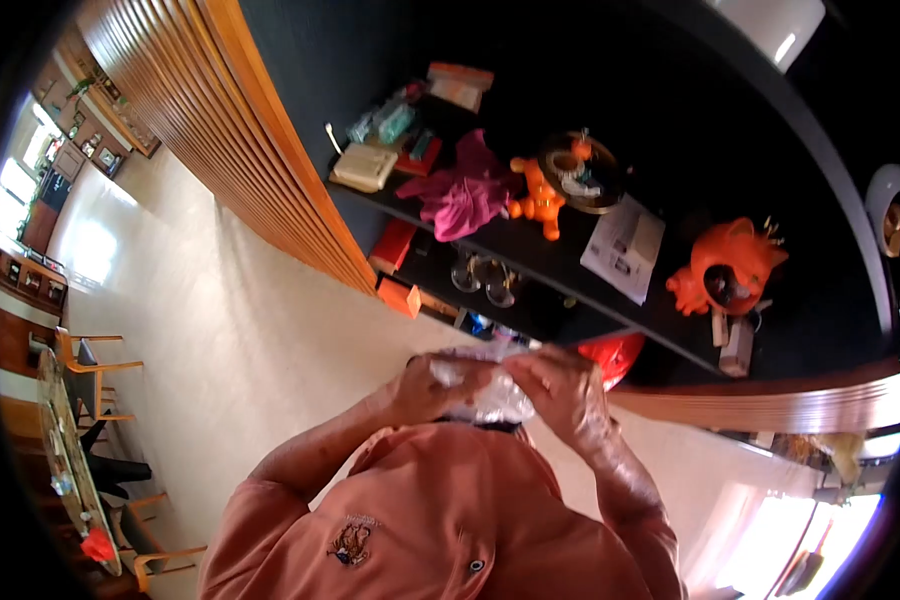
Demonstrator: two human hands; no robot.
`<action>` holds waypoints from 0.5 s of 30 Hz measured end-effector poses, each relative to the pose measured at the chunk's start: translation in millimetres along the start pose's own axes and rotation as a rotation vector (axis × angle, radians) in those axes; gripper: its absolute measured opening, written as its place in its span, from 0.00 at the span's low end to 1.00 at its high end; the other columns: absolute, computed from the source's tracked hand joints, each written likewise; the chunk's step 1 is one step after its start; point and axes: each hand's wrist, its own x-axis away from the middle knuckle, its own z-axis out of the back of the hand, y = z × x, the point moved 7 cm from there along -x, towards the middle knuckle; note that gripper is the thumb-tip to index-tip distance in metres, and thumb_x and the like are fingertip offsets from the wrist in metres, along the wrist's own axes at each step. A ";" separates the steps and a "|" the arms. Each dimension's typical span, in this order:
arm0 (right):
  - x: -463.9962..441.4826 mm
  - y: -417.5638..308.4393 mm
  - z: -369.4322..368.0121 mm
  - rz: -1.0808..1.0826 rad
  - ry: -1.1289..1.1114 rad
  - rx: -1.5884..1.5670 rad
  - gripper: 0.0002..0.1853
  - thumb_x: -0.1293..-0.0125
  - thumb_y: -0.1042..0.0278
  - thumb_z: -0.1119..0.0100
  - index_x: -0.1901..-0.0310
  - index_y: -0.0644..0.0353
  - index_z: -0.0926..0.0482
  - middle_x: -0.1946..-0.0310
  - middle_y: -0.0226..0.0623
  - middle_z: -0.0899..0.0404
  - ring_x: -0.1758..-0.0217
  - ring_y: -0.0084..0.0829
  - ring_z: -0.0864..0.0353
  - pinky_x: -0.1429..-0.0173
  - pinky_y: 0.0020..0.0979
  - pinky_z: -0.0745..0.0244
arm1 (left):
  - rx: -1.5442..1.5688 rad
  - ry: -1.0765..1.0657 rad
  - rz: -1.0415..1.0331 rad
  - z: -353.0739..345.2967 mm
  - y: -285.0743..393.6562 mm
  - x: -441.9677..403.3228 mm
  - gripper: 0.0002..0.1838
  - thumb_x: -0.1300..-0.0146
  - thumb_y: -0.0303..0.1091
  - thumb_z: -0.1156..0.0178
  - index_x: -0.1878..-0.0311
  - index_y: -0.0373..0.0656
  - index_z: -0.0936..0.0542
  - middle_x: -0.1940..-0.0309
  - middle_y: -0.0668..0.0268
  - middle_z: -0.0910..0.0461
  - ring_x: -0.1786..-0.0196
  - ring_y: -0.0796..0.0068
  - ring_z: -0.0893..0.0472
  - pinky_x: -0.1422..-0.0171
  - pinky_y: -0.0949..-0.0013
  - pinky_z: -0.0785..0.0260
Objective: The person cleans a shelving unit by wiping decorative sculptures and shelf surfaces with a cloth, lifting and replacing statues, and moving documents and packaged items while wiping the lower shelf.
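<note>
Close to my chest, both hands are on a crinkled clear plastic bag (pixel 505 400). My left hand (pixel 435 388) has its fingers curled over the bag's left side. On the opposite side, my right hand (pixel 562 390) pinches the plastic near its top. What the bag holds, if anything, I cannot make out. A shiny red packet (pixel 612 357) shows just beyond my right hand, by the shelf's lower edge; whether the hand touches it is unclear. Before me, the dark shelf (pixel 625 325) bears a magenta cloth (pixel 462 195) and an orange bear figurine (pixel 540 200).
A round tray (pixel 610 200), printed papers (pixel 625 245) and an orange cat-shaped bowl (pixel 735 265) stand on the shelf. Glass cups (pixel 485 278) sit on a lower shelf. Slatted wood (pixel 210 120) edges the cabinet. Chairs (pixel 95 370) and a long table (pixel 75 470) are at far left.
</note>
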 end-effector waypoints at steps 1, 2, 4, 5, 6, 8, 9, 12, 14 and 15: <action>0.4 2.2 0.1 -0.077 0.027 -0.039 0.07 0.35 0.64 0.29 0.60 0.57 0.13 0.67 0.39 0.14 0.64 0.42 0.12 0.62 0.37 0.19 | -0.028 0.018 0.057 1.9 0.5 -1.2 0.18 0.25 0.44 0.37 0.48 0.37 0.14 0.67 0.65 0.14 0.67 0.78 0.17 0.62 0.71 0.24; 0.9 3.3 -1.3 -0.151 0.058 -0.072 0.07 0.35 0.64 0.30 0.61 0.57 0.13 0.68 0.41 0.14 0.65 0.43 0.12 0.63 0.38 0.19 | -0.058 0.033 0.106 3.9 1.9 -4.9 0.19 0.25 0.45 0.38 0.49 0.37 0.13 0.70 0.67 0.15 0.70 0.81 0.19 0.66 0.73 0.26; 5.9 6.5 -8.8 -0.199 0.143 -0.132 0.07 0.36 0.64 0.29 0.61 0.58 0.13 0.68 0.42 0.13 0.67 0.44 0.13 0.65 0.39 0.20 | -0.031 0.062 0.152 4.0 -0.9 -11.9 0.20 0.26 0.47 0.37 0.50 0.37 0.13 0.73 0.66 0.16 0.71 0.80 0.18 0.69 0.73 0.27; 9.0 4.8 -12.6 -0.229 0.141 -0.162 0.07 0.35 0.67 0.29 0.60 0.60 0.13 0.70 0.42 0.13 0.69 0.34 0.12 0.66 0.33 0.20 | 0.025 0.087 0.251 3.3 2.7 -13.2 0.20 0.27 0.47 0.35 0.51 0.36 0.13 0.72 0.65 0.15 0.70 0.78 0.17 0.67 0.71 0.25; 11.1 3.0 -15.9 -0.254 0.142 -0.192 0.07 0.35 0.69 0.28 0.59 0.62 0.13 0.71 0.41 0.13 0.71 0.25 0.12 0.67 0.27 0.21 | 0.078 0.087 0.253 0.6 2.0 -14.5 0.20 0.28 0.47 0.34 0.51 0.35 0.13 0.71 0.64 0.15 0.69 0.78 0.17 0.65 0.71 0.24; 26.8 6.0 -32.5 -0.359 0.138 -0.393 0.09 0.33 0.68 0.29 0.56 0.62 0.13 0.70 0.43 0.12 0.69 0.26 0.12 0.67 0.28 0.20 | 0.180 0.095 0.251 -0.6 2.4 -16.7 0.21 0.28 0.47 0.34 0.52 0.33 0.13 0.69 0.64 0.14 0.68 0.77 0.16 0.62 0.70 0.23; 33.0 5.4 -40.8 -0.399 0.150 -0.513 0.09 0.33 0.67 0.30 0.55 0.61 0.13 0.68 0.44 0.12 0.68 0.32 0.11 0.66 0.30 0.19 | 0.199 0.086 0.242 -0.6 1.5 -17.1 0.20 0.29 0.45 0.33 0.52 0.33 0.13 0.68 0.63 0.13 0.66 0.76 0.15 0.59 0.70 0.22; 42.2 4.4 -55.6 -0.379 0.077 -0.551 0.11 0.34 0.66 0.31 0.52 0.59 0.12 0.65 0.42 0.11 0.67 0.38 0.10 0.62 0.33 0.16 | 0.258 0.062 0.213 3.5 -4.9 -17.7 0.17 0.30 0.40 0.31 0.51 0.32 0.14 0.62 0.61 0.12 0.59 0.74 0.14 0.52 0.71 0.22; 41.9 -7.8 -45.4 -0.219 -0.026 -0.326 0.13 0.34 0.66 0.30 0.50 0.58 0.13 0.65 0.40 0.10 0.67 0.39 0.10 0.61 0.33 0.16 | 0.071 0.011 0.182 5.7 -2.7 -19.5 0.17 0.30 0.40 0.32 0.48 0.35 0.14 0.61 0.63 0.12 0.59 0.78 0.15 0.54 0.72 0.23; 46.6 -13.2 -41.5 -0.050 0.001 -0.254 0.20 0.38 0.64 0.27 0.44 0.57 0.15 0.59 0.38 0.10 0.61 0.41 0.10 0.54 0.38 0.16 | -0.025 -0.017 0.166 4.7 1.3 -20.7 0.17 0.30 0.40 0.33 0.47 0.37 0.14 0.60 0.65 0.11 0.59 0.80 0.16 0.54 0.73 0.23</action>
